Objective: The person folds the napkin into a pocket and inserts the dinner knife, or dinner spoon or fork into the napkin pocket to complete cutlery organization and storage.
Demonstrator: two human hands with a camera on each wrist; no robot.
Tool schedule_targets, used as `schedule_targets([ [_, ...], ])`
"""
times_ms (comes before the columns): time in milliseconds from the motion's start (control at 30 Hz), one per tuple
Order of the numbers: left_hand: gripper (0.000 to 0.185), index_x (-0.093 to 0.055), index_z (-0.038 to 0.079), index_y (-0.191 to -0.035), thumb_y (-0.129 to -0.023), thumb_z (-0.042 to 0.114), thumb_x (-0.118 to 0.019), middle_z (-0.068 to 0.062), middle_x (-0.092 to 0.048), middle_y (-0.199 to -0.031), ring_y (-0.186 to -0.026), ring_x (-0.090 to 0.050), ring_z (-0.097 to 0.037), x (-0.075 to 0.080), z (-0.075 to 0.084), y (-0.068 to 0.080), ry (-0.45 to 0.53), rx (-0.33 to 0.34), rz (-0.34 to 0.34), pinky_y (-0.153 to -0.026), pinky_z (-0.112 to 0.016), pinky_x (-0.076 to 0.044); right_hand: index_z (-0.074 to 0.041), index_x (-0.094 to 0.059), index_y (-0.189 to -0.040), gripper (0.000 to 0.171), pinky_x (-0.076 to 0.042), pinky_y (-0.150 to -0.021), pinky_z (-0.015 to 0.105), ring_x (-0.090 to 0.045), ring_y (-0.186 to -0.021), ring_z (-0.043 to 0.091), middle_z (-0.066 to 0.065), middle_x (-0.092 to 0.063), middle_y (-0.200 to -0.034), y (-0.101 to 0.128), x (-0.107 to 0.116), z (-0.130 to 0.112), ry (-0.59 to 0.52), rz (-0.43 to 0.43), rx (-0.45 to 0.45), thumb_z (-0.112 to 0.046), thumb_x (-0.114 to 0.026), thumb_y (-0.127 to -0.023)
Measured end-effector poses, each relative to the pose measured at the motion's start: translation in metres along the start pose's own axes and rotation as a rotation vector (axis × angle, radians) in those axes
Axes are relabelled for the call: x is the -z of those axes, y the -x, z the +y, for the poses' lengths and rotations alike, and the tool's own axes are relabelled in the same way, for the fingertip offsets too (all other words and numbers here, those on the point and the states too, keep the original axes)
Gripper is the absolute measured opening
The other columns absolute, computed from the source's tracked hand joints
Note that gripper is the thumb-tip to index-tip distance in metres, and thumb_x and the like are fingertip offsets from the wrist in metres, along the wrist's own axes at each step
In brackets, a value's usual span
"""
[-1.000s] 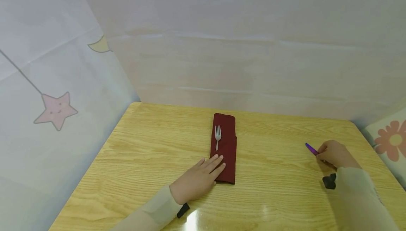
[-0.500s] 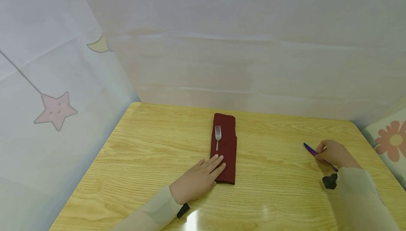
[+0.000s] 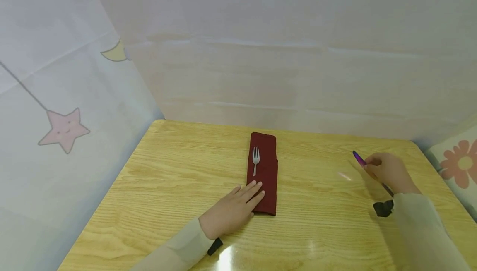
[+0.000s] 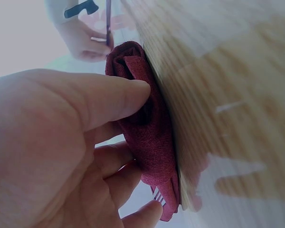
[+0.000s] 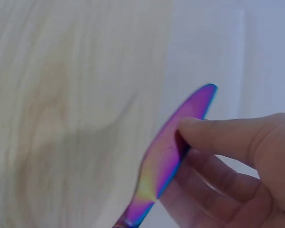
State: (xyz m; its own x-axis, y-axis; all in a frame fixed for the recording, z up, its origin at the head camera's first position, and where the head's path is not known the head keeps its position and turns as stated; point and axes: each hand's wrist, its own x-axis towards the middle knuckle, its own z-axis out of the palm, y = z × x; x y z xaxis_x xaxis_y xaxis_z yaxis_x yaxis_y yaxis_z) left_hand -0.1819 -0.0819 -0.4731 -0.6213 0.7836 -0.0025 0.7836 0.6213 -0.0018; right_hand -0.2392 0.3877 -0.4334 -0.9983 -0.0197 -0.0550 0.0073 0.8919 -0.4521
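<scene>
A folded dark red napkin point(image 3: 267, 176) lies lengthwise near the middle of the wooden table. On its far half rests a silver fork point(image 3: 255, 157), tines pointing away from me. My left hand point(image 3: 232, 213) lies over the napkin's near end with fingers extended, just short of the fork handle; in the left wrist view the thumb touches the cloth's folded edge. Far to the right, my right hand point(image 3: 389, 172) pinches a purple iridescent table knife point(image 5: 164, 152) by its blade between thumb and fingers. The knife is raised off the table, its shadow showing below, and the hand hides its middle in the head view.
The light wooden table point(image 3: 179, 171) has rounded far corners. White sheets point(image 3: 238, 76) stand behind it and at its sides, printed with a pink star point(image 3: 64, 129), a moon and a flower. A black strap piece point(image 3: 384, 208) hangs below the right wrist.
My right hand has lifted the knife off the table and moved slightly away from me and to the left. My left hand, the napkin and the fork have stayed put.
</scene>
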Motion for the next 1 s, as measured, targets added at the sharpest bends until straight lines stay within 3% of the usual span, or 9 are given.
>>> schedule_targets([
  [267,0.054,-0.041,0.011,-0.156,-0.106,0.026,-0.057,-0.01,-0.032,-0.163,-0.151,-0.027,-0.022,0.0,0.0,-0.001,0.0,0.009,-0.008,-0.114,-0.043,-0.039,0.004,-0.068,-0.121,0.032,-0.055,-0.066,0.048,-0.065,-0.095,0.045,0.029,-0.069,-0.111,-0.004,0.001,-0.038,-0.06,0.185,0.009,-0.022,-0.061,-0.103],
  [433,0.054,-0.041,0.011,-0.156,-0.106,0.026,-0.056,-0.01,-0.031,-0.164,-0.151,-0.027,-0.022,-0.001,-0.001,-0.001,-0.005,0.008,-0.01,-0.114,-0.043,-0.038,0.003,-0.069,-0.122,0.034,-0.054,-0.078,0.056,-0.064,-0.1,0.044,0.029,-0.069,-0.114,-0.009,-0.003,-0.06,-0.141,0.284,-0.006,-0.024,-0.062,-0.103],
  [500,0.054,-0.041,0.011,-0.156,-0.106,0.026,-0.056,-0.01,-0.032,-0.163,-0.151,-0.027,-0.022,-0.001,0.0,-0.001,-0.009,0.004,-0.007,-0.114,-0.043,-0.039,0.002,-0.071,-0.122,0.033,-0.054,-0.08,0.051,-0.066,-0.098,0.037,0.027,-0.07,-0.113,-0.009,-0.003,-0.067,-0.155,0.318,0.0,-0.025,-0.063,-0.103],
  [667,0.054,-0.042,0.011,-0.155,-0.106,0.026,-0.057,-0.01,-0.032,-0.163,-0.151,-0.028,-0.022,0.0,0.001,-0.001,-0.015,0.002,-0.002,-0.114,-0.042,-0.039,-0.002,-0.074,-0.119,0.032,-0.049,-0.067,0.019,-0.061,-0.08,0.0,0.011,-0.076,-0.101,-0.012,-0.004,-0.084,-0.239,0.401,0.013,-0.028,-0.067,-0.1],
  [733,0.054,-0.042,0.011,-0.155,-0.106,0.026,-0.057,-0.01,-0.032,-0.163,-0.151,-0.028,-0.022,0.0,0.001,-0.001,-0.015,0.003,-0.002,-0.114,-0.043,-0.039,-0.001,-0.073,-0.118,0.034,-0.048,-0.065,0.014,-0.061,-0.076,-0.006,-0.002,-0.075,-0.094,-0.014,-0.004,-0.09,-0.326,0.423,0.007,-0.029,-0.068,-0.099],
  [833,0.055,-0.041,0.011,-0.156,-0.106,0.027,-0.057,-0.01,-0.032,-0.163,-0.151,-0.028,-0.022,0.0,0.001,-0.001,-0.013,0.006,-0.001,-0.114,-0.043,-0.039,0.002,-0.072,-0.117,0.035,-0.051,-0.066,0.011,-0.066,-0.076,-0.004,-0.016,-0.07,-0.087,-0.017,-0.007,-0.101,-0.485,0.456,0.008,-0.027,-0.071,-0.098],
  [900,0.055,-0.041,0.011,-0.156,-0.106,0.027,-0.057,-0.01,-0.032,-0.163,-0.151,-0.027,-0.022,0.0,0.001,-0.001,-0.014,0.006,-0.001,-0.114,-0.043,-0.039,0.005,-0.071,-0.116,0.034,-0.055,-0.07,0.014,-0.07,-0.076,0.001,-0.016,-0.07,-0.086,-0.02,-0.009,-0.107,-0.637,0.471,0.02,-0.023,-0.072,-0.096],
  [1000,0.055,-0.041,0.011,-0.156,-0.106,0.028,-0.056,-0.01,-0.032,-0.163,-0.151,-0.028,-0.022,0.0,0.001,-0.001,-0.013,0.005,-0.003,-0.115,-0.043,-0.038,0.009,-0.07,-0.112,0.03,-0.058,-0.075,0.021,-0.072,-0.079,0.008,-0.005,-0.073,-0.089,-0.025,-0.013,-0.115,-0.899,0.49,0.052,-0.013,-0.075,-0.093],
])
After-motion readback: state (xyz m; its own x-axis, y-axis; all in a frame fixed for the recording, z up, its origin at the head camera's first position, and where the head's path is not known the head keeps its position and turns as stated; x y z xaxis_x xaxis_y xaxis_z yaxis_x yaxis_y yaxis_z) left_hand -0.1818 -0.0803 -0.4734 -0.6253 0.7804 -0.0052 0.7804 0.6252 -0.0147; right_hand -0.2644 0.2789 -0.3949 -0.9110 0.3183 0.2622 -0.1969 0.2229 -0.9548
